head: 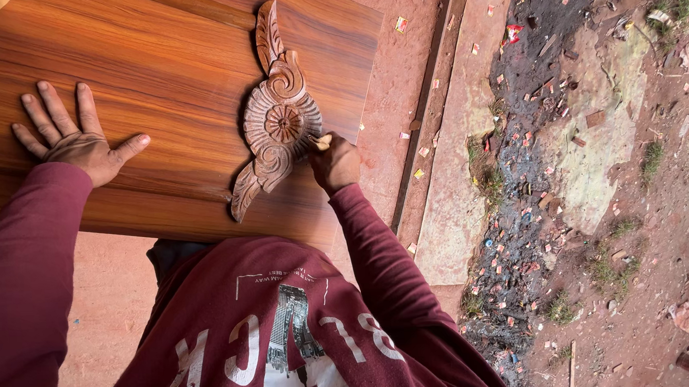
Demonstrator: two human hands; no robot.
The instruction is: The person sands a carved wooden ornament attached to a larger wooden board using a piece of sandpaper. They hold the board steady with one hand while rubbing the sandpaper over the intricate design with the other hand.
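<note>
A maroon sweatshirt (273, 333) with a pale printed front fills the bottom of the view, nearest the camera, its sleeves running up to both hands.

At the left, the left hand (78, 138) lies flat on a wooden board (161, 69), palm down, fingers spread apart and thumb pointing right. It holds nothing; it simply presses on the glossy, reddish-brown striped surface. The board slants across the upper left of the view, its near edge just above the sweatshirt.

Further right, a carved ornament (276, 118) lies on the board near its right edge. It is plain brown wood with a round flower at its middle, scrolls around that, and leaf-like tips pointing up and down-left.

Just beside the ornament's right side is the right hand (335, 164), fingers curled together and pinched on a small pale piece (322, 141), which touches the carving's edge. What the piece is cannot be told.

Right of the board lies a reddish floor (400, 62), then a stone slab (460, 186). Beyond it a dark, muddy strip (521, 207) is strewn with small coloured scraps, and bare reddish ground (665, 222) with tufts of grass fills the far right.
</note>
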